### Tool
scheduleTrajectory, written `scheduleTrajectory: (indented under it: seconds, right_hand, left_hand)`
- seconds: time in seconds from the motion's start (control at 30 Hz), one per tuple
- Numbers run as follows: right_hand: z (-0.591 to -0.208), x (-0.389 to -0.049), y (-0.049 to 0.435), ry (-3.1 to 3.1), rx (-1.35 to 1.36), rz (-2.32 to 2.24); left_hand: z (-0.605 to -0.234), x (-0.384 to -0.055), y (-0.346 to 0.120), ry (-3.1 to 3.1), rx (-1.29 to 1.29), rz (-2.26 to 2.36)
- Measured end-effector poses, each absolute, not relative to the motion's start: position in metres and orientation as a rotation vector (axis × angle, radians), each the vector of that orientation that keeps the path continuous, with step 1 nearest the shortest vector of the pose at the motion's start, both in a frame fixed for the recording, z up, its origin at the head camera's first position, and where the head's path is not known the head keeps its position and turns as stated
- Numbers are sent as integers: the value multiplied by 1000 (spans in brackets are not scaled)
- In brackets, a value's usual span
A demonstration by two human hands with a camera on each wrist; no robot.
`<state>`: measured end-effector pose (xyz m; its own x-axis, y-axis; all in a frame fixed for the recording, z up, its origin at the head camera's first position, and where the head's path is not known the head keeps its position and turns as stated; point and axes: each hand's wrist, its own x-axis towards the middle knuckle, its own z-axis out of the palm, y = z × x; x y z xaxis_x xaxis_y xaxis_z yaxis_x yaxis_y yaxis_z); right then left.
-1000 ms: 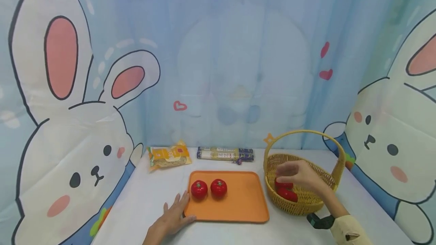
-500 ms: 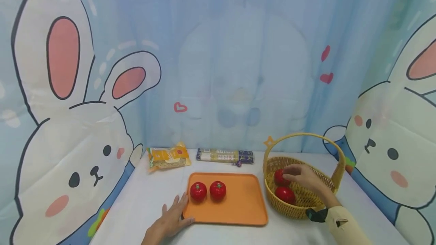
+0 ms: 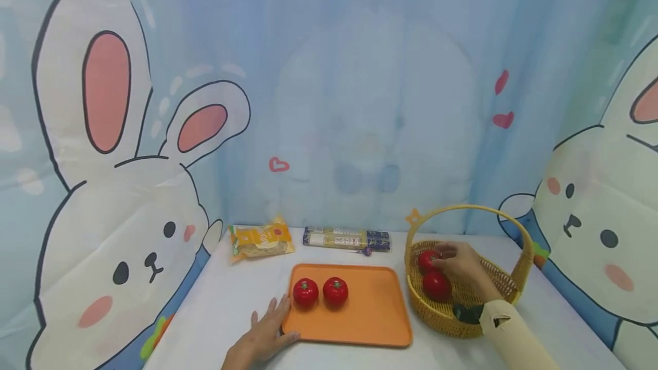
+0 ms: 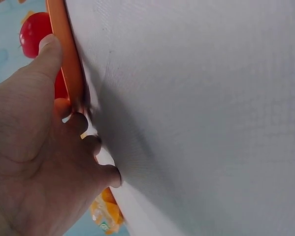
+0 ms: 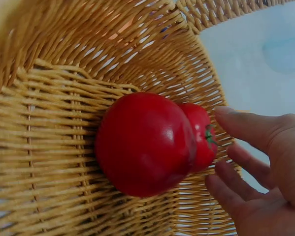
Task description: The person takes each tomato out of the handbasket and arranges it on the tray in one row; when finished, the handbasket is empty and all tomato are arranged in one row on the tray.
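My right hand [image 3: 460,260] is inside the wicker basket [image 3: 444,327], beside the farther of two red tomatoes. In the right wrist view, the thumb and fingers [image 5: 245,164] spread around the stem side of that tomato [image 5: 205,137], uncurled. The nearer tomato [image 5: 145,145] is larger in that view and partly covers it. My left hand [image 3: 267,330] lies with spread fingers at the left edge of the orange tray [image 3: 375,307], its thumb [image 4: 49,54] on the rim. On the tray's left half sit two red tomatoes with green stems, one left [image 3: 305,293] and one right [image 3: 336,292].
A yellow food packet [image 3: 261,240] lies at the table's back left. To its right, long printed packages [image 3: 346,238] lie along the back edge. The basket's tall handle [image 3: 465,206] arches above the right arm. A curtain with rabbits [image 3: 360,101] hangs behind the white table [image 3: 205,307].
My right hand has moved from above the basket down beside the farther tomato, and both basket tomatoes show more fully. The head view has shifted slightly. My left hand stays at the tray.
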<state>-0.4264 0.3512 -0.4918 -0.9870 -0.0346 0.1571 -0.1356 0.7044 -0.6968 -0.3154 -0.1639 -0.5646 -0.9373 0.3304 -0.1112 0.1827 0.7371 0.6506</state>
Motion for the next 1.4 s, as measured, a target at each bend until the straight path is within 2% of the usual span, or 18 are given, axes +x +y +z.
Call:
scheduleTrajectory:
  seconds: [0.27,0.7,1.0,1.4]
  right_hand:
    - [-506,-433,352,-2784,77,1199]
    - [-505,-442,340,-2776,-92,1139]
    - [-512,-432,334,-2800,-89,1141]
    - [-496,-420,334,-2822,-63,1042]
  left_hand:
    - [-554,-309,-159,2738,422,928]
    - [-550,-314,-159,2742,410,908]
    - [-552,-313,-162,2710,367,906]
    - [-557,-311,-164,2708,382,937]
